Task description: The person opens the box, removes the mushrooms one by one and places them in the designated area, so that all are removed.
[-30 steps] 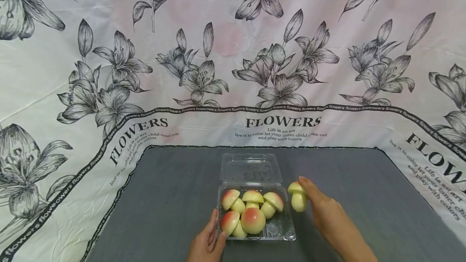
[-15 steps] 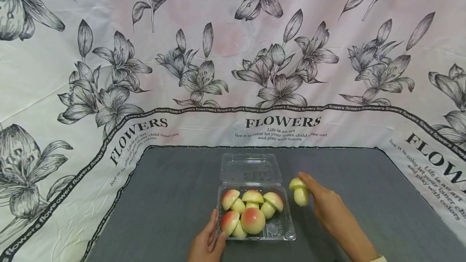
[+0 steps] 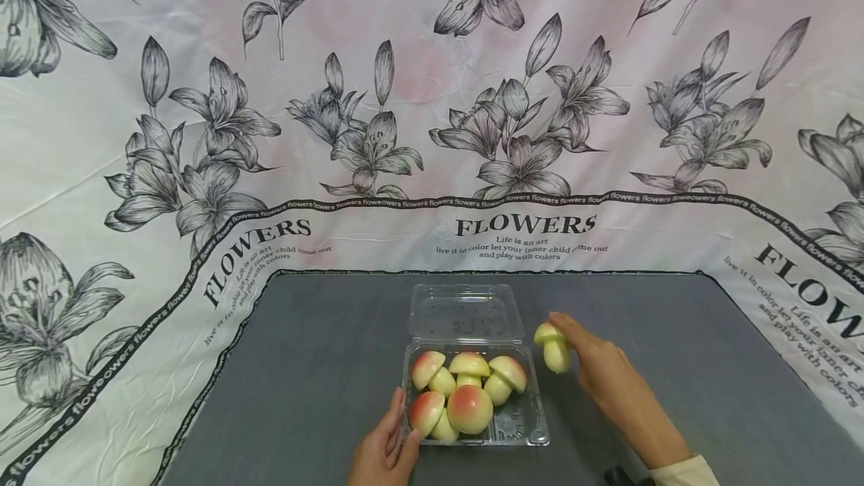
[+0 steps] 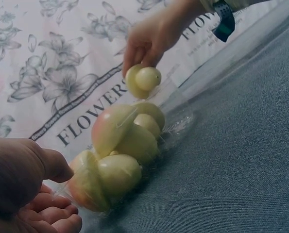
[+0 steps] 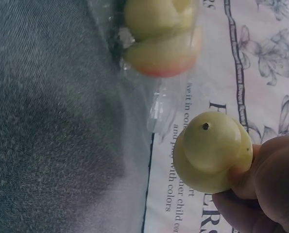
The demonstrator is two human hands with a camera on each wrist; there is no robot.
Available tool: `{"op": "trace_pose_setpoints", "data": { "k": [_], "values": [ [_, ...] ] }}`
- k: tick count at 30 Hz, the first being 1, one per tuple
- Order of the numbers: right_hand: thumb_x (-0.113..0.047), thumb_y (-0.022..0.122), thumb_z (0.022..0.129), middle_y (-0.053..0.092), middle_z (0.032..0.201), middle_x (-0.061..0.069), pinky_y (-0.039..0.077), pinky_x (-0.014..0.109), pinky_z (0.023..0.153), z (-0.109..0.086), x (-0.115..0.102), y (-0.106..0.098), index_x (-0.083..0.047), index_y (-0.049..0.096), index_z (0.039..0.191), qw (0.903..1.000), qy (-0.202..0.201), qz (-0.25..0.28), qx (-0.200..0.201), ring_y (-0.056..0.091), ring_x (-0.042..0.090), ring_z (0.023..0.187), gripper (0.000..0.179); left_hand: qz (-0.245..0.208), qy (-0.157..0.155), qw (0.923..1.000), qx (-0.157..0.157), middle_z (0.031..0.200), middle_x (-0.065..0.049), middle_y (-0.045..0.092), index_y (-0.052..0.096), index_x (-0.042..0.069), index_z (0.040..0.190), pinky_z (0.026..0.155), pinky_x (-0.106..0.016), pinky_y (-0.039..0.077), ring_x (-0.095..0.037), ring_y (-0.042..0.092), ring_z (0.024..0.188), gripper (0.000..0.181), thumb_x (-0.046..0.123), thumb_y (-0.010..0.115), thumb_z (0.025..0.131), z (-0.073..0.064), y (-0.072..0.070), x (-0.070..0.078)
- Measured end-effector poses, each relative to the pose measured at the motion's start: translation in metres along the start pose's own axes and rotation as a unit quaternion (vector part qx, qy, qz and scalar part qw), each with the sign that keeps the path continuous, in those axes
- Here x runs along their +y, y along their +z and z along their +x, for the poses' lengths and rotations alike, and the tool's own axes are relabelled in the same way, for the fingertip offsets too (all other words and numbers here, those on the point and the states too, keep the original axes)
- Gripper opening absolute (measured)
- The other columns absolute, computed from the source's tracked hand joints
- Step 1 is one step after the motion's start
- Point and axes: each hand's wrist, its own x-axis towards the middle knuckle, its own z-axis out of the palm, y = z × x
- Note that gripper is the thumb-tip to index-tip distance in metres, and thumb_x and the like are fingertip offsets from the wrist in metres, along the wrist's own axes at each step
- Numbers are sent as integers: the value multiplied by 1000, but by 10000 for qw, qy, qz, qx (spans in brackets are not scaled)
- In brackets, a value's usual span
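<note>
My right hand [image 3: 607,377] pinches a toy mushroom [image 3: 556,357] by its cap, held in the air just right of a clear plastic clamshell box [image 3: 516,430]. In the right wrist view the round stem end of this mushroom [image 5: 210,145] shows a small dark hole. Several more mushrooms with yellow-green stems and red-blushed caps, such as the front one [image 3: 470,409], lie in the box. At the box's left front corner my left hand [image 3: 386,445] grips the side, thumb at the rim. The left wrist view shows its thumb and curled fingers against the clear wall.
The box's lid [image 3: 466,312] is folded back behind it. Everything stands on a dark grey cloth surface [image 3: 324,366]. A white curtain [image 3: 378,238] printed with lilies and lettering rises at the back and sides. A dark band [image 4: 224,19] is around the right wrist.
My right hand has risen slightly and moved away from me with the mushroom, and its light sleeve has come into view. The left hand, the box and the mushrooms inside have kept their places.
</note>
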Motion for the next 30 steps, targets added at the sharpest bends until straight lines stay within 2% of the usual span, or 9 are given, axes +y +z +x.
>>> {"op": "trace_pose_setpoints", "data": {
  "k": [2,8,14,22,25,30],
  "values": [
    [31,65,75,63,145,21,64,59,78,1,2,2,-5,58,148,10000,43,-13,-59,73,47,100,82,1,13,10000,5,164,-33,32,31,-11,160,114,-49,45,-51,32,150,80,25,73,102,0,0,0],
    [31,67,70,67,139,21,63,54,68,4,9,9,-4,59,147,9998,115,8,-168,74,42,86,84,19,-53,10000,8,164,-33,33,31,-10,161,114,-48,46,-50,33,150,80,25,74,102,1,1,0],
    [30,66,72,71,130,22,62,51,65,10,14,16,-5,58,147,9993,194,44,-328,73,39,84,84,52,-110,9999,-34,164,-33,32,30,-9,161,114,-49,46,-50,33,150,81,26,73,102,2,0,0],
    [31,61,74,65,142,21,64,58,76,15,18,25,-3,60,145,9991,120,-37,-403,74,46,94,79,140,-92,9998,-88,164,-33,31,30,-9,162,114,-47,48,-52,32,150,83,30,73,103,1,0,0],
    [32,62,73,64,143,24,63,59,77,16,20,27,-1,61,144,9987,127,-55,-483,73,48,95,78,129,-83,9998,-83,164,-33,31,29,-9,162,114,-47,47,-52,32,150,83,31,72,103,1,0,0],
    [32,63,73,63,142,29,62,62,84,17,23,31,1,61,143,9986,63,-63,-514,71,51,106,76,124,-57,9999,-46,164,-33,32,29,-9,162,114,-48,47,-51,32,150,82,29,72,103,1,1,-1]
  ]
}}
